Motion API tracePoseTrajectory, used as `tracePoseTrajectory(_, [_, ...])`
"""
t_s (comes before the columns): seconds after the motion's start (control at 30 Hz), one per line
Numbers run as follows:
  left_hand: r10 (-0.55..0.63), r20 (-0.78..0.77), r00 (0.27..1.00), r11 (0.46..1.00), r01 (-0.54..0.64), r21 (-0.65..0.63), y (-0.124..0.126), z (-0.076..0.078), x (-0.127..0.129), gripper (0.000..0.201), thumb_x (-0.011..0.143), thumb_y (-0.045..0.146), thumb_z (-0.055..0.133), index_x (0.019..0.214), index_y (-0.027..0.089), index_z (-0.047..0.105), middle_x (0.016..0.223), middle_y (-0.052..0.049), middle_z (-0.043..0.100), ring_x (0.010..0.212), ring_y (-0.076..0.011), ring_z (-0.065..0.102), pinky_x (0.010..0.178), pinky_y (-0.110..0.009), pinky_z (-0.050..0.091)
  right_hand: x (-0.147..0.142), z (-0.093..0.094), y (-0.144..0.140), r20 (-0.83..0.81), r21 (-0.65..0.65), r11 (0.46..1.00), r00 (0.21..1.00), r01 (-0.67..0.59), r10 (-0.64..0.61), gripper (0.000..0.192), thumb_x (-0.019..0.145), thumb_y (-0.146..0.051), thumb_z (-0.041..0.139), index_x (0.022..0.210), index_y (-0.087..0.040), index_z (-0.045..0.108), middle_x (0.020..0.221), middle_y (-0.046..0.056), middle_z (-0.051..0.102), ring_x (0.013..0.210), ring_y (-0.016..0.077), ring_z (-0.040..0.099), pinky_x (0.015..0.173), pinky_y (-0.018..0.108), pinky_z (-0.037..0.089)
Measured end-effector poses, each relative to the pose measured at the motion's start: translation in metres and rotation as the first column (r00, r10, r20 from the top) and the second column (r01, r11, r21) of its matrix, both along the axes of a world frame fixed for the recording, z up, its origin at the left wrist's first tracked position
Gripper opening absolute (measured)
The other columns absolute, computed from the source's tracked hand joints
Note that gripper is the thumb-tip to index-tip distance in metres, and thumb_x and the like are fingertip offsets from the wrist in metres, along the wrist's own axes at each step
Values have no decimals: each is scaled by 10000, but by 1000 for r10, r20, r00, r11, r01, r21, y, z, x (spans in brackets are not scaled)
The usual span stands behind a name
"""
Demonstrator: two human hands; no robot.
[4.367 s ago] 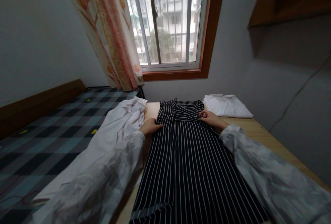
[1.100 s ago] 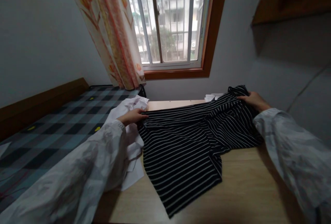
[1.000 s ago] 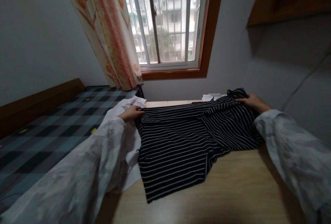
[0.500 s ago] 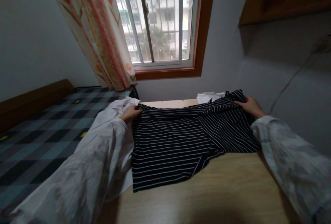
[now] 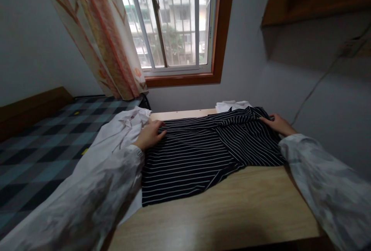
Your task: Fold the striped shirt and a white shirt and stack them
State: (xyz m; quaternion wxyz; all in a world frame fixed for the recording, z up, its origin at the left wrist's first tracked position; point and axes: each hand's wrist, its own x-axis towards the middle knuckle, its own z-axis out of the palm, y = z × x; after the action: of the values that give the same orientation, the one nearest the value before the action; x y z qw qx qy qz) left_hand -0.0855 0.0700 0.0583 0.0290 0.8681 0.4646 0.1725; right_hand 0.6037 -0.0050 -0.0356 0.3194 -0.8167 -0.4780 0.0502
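A black garment with thin white stripes (image 5: 185,162) lies spread on the light wooden table (image 5: 220,220), its right part folded over in a slanting layer. My left hand (image 5: 150,135) is over the garment's far left corner, thumb and fingers apart, holding nothing. At the far right end, my right hand (image 5: 279,125) rests against the bunched striped cloth with its thumb and fingers slightly parted. Beneath and beside my left forearm, a white cloth (image 5: 116,135) is heaped along the table's left side.
Another white cloth (image 5: 233,106) lies at the table's back edge. To the left is a bed with a checked cover (image 5: 43,166). A floral curtain (image 5: 98,38) hangs by the window (image 5: 176,30). A wooden shelf (image 5: 313,7) juts out at upper right.
The striped garment's far edge has come down onto the table. My left hand has let go of its corner and shifted over the cloth; my right hand's grip has loosened.
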Motion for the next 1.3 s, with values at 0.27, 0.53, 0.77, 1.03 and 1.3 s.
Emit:
tracePoseTrajectory(0.27, [-582,-49,812,803,563,-197,-116,6,20,529,934,684,743,1204,232,704,1262,-112,713,1135,-288,691,1026,-407,550,-24,-15,-47,59,96,995,998,-5,-1,741,795,-731,689,1262,-158,659,1268,243,733,1174,428,702,1068,591,558])
tracePoseTrajectory(0.53, [-664,-129,737,746,640,-184,-140,6,15,280,947,352,723,1203,246,689,1300,-102,721,1156,-276,703,1033,-395,565,-96,28,-145,325,105,759,744,-642,584,484,1014,-537,654,1429,-288,666,1453,113,717,1354,354,675,1196,560,526])
tracePoseTrajectory(0.77, [-553,-52,831,819,532,-215,-142,-2,8,195,1067,256,516,1131,245,700,1170,-74,760,1033,-215,735,922,-321,581,-108,21,-206,328,-102,642,584,-760,743,406,1018,-416,673,1398,-294,743,1457,101,742,1348,354,700,1145,588,574])
tracePoseTrajectory(1.03, [-111,193,975,938,167,-305,-135,-17,5,294,1104,449,417,1161,291,658,1134,-78,800,1010,-280,754,932,-434,614,-100,10,-198,273,-13,759,728,-650,629,301,1058,-459,577,1208,-309,791,1248,89,825,1156,347,781,1066,582,615])
tracePoseTrajectory(1.3, [-123,214,969,891,203,-406,-138,-25,-9,353,1102,489,397,1203,282,665,1225,-73,795,1090,-268,739,1017,-410,594,-98,4,-203,211,7,822,804,-569,555,335,1075,-491,500,1153,-298,763,1075,106,829,948,333,796,855,488,655])
